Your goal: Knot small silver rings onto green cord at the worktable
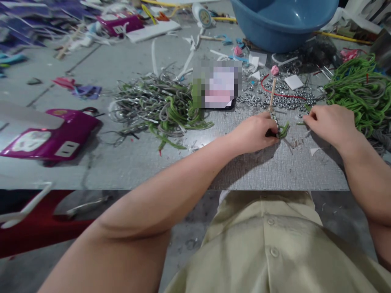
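Observation:
My left hand [258,132] rests on the table with thumb and fingers pinched together at a short tuft of green cord [284,129]. A thin wooden stick [273,93] with a pink knob on top stands just behind these fingers; whether they touch it I cannot tell. To the right, my right hand [331,122] is closed in a pinch, with bits of green cord showing at its fingertips. Small silver ring-shaped pieces, like nuts [281,102], lie scattered behind both hands. A red cord [287,95] lies across them.
A bundle of green and grey cords [363,95] lies at the right, another tangled pile [152,101] at the left. A blurred-out phone [221,87] is beside that pile. Behind stands a blue basin [284,30]. Purple plastic casings [70,130] lie left. The table's front edge is near me.

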Action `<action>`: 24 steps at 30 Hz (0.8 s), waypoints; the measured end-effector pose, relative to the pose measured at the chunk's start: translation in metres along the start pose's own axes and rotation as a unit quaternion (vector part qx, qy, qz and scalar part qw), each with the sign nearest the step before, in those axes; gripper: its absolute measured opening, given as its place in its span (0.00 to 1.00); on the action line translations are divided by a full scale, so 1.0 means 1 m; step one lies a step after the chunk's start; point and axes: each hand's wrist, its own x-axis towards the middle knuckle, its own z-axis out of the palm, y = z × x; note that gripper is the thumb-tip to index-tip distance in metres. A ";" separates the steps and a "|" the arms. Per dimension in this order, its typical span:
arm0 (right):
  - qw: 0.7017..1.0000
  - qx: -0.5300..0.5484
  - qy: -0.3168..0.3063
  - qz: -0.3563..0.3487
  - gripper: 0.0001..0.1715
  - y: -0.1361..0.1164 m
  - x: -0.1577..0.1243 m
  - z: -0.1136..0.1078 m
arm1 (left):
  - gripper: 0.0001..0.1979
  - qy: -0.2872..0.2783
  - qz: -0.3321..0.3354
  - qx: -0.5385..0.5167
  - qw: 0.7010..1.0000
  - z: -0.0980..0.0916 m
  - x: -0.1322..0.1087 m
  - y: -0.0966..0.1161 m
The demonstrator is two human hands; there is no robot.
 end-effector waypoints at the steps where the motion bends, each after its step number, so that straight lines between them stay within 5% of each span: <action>1: 0.999 0.022 0.022 -0.018 0.13 0.002 0.000 0.001 | 0.08 0.000 0.000 -0.001 1.000 0.000 0.000 0.000; 4: 0.973 0.131 0.016 -0.188 0.09 0.006 0.002 0.002 | 0.08 0.005 0.008 0.001 1.000 0.001 -0.001 0.000; 8: 0.903 0.210 -0.121 -0.354 0.13 0.005 0.003 0.005 | 0.08 0.003 0.009 0.009 1.000 0.002 0.000 -0.001; 13: 0.883 0.215 -0.201 -0.365 0.14 -0.001 0.003 0.006 | 0.07 -0.003 0.002 0.006 1.000 0.001 0.001 0.000; 24: 0.922 0.107 -0.132 -0.348 0.10 -0.018 -0.009 0.012 | 0.07 -0.001 -0.009 0.003 1.000 0.003 0.002 0.000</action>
